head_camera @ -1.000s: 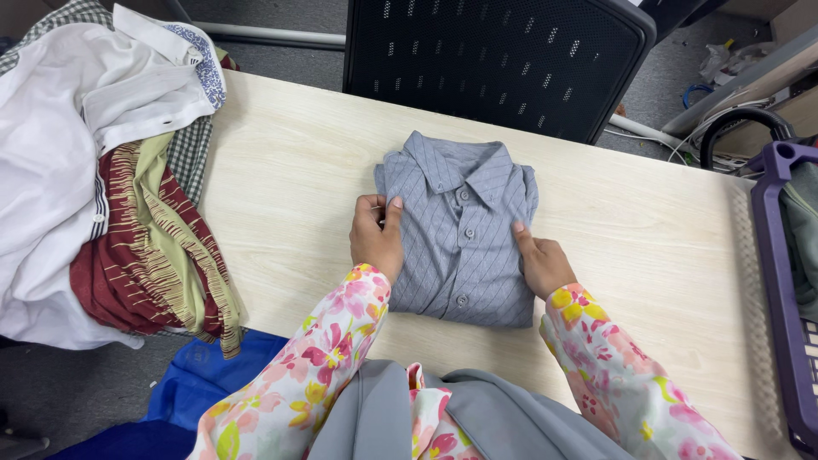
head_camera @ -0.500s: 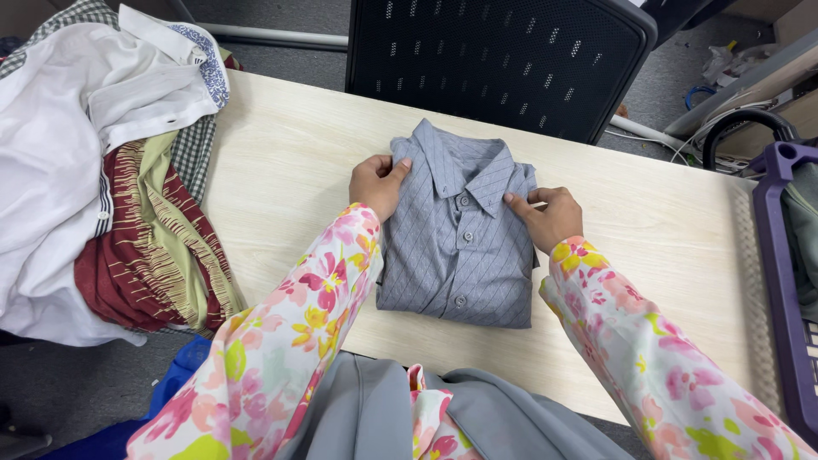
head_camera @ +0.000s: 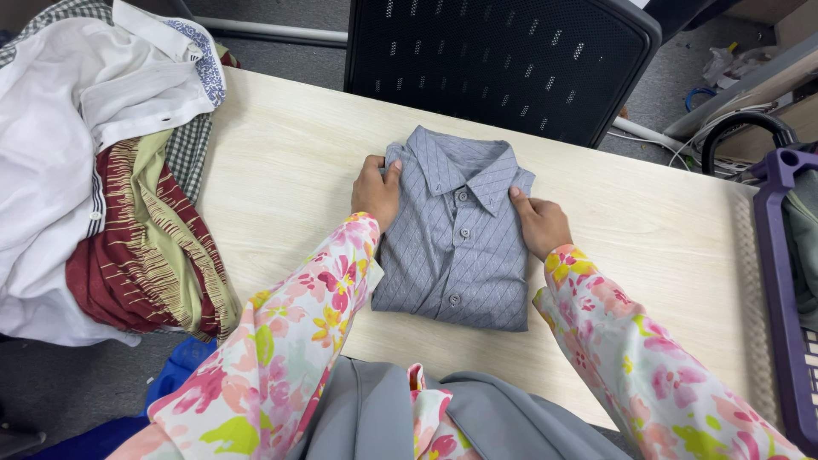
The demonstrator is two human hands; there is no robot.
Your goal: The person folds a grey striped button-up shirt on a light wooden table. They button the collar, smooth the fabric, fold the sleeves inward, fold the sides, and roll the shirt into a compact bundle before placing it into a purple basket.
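Neatly folded grey diamond-patterned shirt [head_camera: 454, 247]

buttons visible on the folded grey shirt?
3, in a line down the placket of the grey shirt: below the collar, mid-chest, near the bottom fold. Others may be hidden.

A folded shirt [head_camera: 456, 234] is lying in the middle of the table [head_camera: 648, 230], with the left hand [head_camera: 376, 192] sitting at its left edge and the right hand [head_camera: 538, 225] at its right. A heap of clothes [head_camera: 94, 170] is hanging over the table's left end. A chair [head_camera: 498, 60] is standing behind the table, and a basket [head_camera: 780, 281] is sitting at its right end.
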